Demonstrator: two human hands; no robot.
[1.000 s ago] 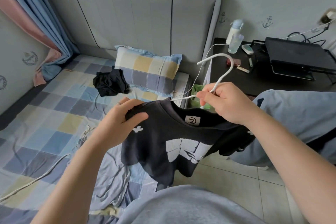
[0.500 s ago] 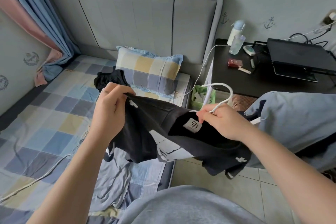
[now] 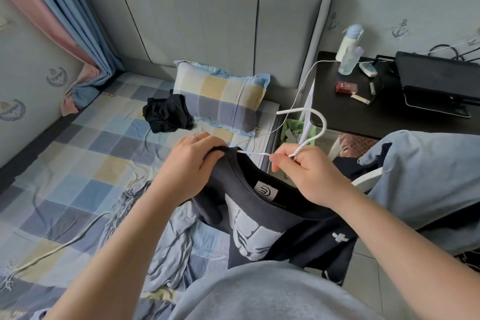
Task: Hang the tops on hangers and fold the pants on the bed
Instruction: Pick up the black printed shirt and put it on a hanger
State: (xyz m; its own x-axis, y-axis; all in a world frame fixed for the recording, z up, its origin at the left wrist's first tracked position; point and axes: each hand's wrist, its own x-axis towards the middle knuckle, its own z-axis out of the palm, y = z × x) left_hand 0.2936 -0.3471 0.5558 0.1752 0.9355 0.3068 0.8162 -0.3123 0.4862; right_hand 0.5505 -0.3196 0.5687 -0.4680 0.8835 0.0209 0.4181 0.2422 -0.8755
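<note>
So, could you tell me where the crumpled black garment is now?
Head view: the crumpled black garment lies on the bed, left of centre, against the checked pillow.

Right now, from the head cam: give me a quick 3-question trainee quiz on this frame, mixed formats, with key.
1. True or false: the white hanger lies flat on the bed.
2. Which grip holds the black top at its shoulder edge? A) left grip B) right grip C) neither
3. Fill in: the crumpled black garment lies beside the checked ____.

Key
1. False: the right grip pinches it just below the hook, held up off the bed.
2. A
3. pillow
</note>
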